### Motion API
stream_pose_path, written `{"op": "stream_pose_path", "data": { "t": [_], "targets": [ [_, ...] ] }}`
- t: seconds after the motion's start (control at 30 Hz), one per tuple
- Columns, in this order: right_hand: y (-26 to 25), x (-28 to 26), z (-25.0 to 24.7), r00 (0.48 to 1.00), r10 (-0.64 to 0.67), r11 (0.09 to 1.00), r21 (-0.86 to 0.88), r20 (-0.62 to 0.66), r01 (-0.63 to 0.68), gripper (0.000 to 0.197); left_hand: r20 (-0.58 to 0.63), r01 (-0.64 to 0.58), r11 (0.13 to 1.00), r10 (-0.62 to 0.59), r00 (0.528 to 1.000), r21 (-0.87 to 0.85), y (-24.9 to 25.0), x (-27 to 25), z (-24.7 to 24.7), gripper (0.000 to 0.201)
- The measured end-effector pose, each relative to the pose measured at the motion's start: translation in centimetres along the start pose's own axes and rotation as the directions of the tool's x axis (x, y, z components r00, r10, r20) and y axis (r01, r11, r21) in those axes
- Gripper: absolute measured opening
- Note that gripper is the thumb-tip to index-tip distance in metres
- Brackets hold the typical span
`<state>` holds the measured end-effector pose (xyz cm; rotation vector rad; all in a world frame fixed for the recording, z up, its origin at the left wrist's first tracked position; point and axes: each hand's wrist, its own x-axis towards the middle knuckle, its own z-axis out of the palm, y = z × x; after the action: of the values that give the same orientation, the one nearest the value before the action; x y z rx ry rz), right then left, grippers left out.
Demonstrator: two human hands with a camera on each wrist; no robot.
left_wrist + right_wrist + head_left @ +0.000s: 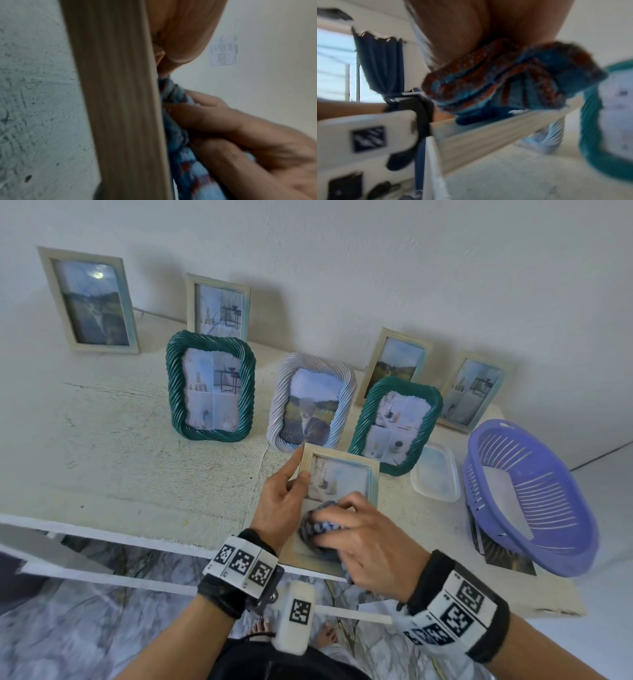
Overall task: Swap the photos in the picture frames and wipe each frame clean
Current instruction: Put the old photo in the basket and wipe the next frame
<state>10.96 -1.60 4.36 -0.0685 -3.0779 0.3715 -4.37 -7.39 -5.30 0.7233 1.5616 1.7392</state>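
the held frame [373, 474] looks like pale grained wood with glossy glazing; the cloth [320, 529] is nubby woven fabric. the table [120, 440] is rough, chalky white; the basket [534, 501] smooth purple plastic.

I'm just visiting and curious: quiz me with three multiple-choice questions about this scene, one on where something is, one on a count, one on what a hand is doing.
1. Where is the purple basket?
A. at the table's right end
B. on the floor
C. behind the left frames

2. How many green twisted frames stand on the table?
A. one
B. two
C. four

3. What is the right hand doing?
A. hanging idle
B. lifting the basket
C. pressing a cloth on the wooden frame

Answers:
1 A, it sits right of the clear lid.
2 B, one on the left and one on the right.
3 C, the left hand grips that frame's edge.
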Motion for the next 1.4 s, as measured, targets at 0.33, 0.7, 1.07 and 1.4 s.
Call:
{"op": "stream_pose_path", "data": {
  "t": [0.33,0.7,1.07,1.4],
  "targets": [
    [1.6,-0.5,-0.7,0.999,0.011,0.997,-0.079,-0.031,-0.013,0.031,0.029,0.015,1.000,-0.015,0.999,-0.004,1.5,-0.3,-0.8,0.043],
    [0.9,-1.3,0.1,0.995,0.065,0.996,-0.050,-0.076,-0.069,0.035,0.040,0.069,0.997,-0.070,0.997,0.034,2.8,-0.5,-1.0,0.044],
    [1.2,-0.9,-0.4,0.975,0.163,0.984,-0.052,-0.151,-0.172,0.030,0.018,0.081,0.997,-0.081,0.997,-0.015,2.8,-0.9,-0.4,0.043],
    [2.6,0.9,-1.3,0.957,0.190,0.971,-0.106,-0.218,-0.217,0.032,-0.031,0.074,0.997,-0.075,0.997,-0.023,3.7,-1.2,0.0,0.044]
  ]
}}
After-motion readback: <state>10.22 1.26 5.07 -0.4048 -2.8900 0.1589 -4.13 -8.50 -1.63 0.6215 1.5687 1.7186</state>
